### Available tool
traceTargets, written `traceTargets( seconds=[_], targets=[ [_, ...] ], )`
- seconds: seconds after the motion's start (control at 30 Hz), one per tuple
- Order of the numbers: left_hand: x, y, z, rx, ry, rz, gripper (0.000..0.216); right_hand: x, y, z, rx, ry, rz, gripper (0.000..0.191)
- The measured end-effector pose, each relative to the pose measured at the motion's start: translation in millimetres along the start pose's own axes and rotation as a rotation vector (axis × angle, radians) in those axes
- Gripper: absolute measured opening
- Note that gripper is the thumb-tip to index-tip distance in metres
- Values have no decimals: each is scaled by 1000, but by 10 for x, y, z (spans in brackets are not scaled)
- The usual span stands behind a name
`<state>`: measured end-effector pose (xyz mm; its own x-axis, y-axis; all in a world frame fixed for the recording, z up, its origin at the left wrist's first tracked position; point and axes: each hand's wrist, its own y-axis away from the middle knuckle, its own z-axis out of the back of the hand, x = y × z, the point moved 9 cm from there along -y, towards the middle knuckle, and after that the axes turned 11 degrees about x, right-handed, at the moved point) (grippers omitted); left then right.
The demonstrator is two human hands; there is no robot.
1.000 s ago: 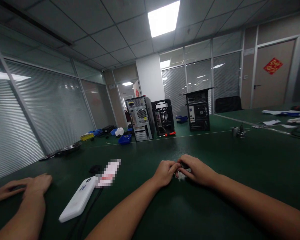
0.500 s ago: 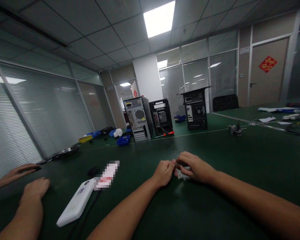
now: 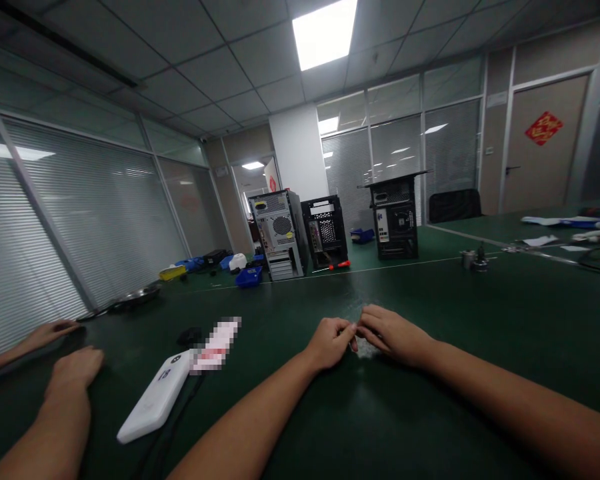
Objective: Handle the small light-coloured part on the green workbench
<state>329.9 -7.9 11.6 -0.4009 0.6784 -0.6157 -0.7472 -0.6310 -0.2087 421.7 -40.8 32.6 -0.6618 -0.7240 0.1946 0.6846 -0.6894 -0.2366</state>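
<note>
My left hand (image 3: 331,342) and my right hand (image 3: 393,334) rest on the green table (image 3: 480,320), fingertips meeting in front of me. Both have their fingers curled and pinched together over a small pale thing (image 3: 364,348) on the table top. What it is I cannot make out. A white flat device (image 3: 156,399) with a dark cable lies to the left of my left forearm, beside a blurred pink-and-white card (image 3: 216,345).
Another person's two hands (image 3: 75,368) lie on the table at the far left. Three computer cases (image 3: 280,235) stand at the back, with a red-handled screwdriver (image 3: 338,265) and blue bins (image 3: 249,277) near them. Small metal parts (image 3: 475,260) sit at the right.
My hands stay pinched together at the same spot. The other person's hands at the left moved apart, one reaching farther back along the table edge.
</note>
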Motion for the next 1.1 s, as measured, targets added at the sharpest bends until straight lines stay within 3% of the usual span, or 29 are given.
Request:
traceTargets(
  seconds=[0.17,0.8,1.1],
  targets=[
    [104,6,45,-61,65,43,60,-63,5,-19,-32,-32,-43,31],
    [77,-16,20,-45,125,38,52,-106,40,27,-28,-112,-82,24],
    [-4,24,93,-106,126,-7,35,-131,47,40,-79,-106,-74,23]
  ],
)
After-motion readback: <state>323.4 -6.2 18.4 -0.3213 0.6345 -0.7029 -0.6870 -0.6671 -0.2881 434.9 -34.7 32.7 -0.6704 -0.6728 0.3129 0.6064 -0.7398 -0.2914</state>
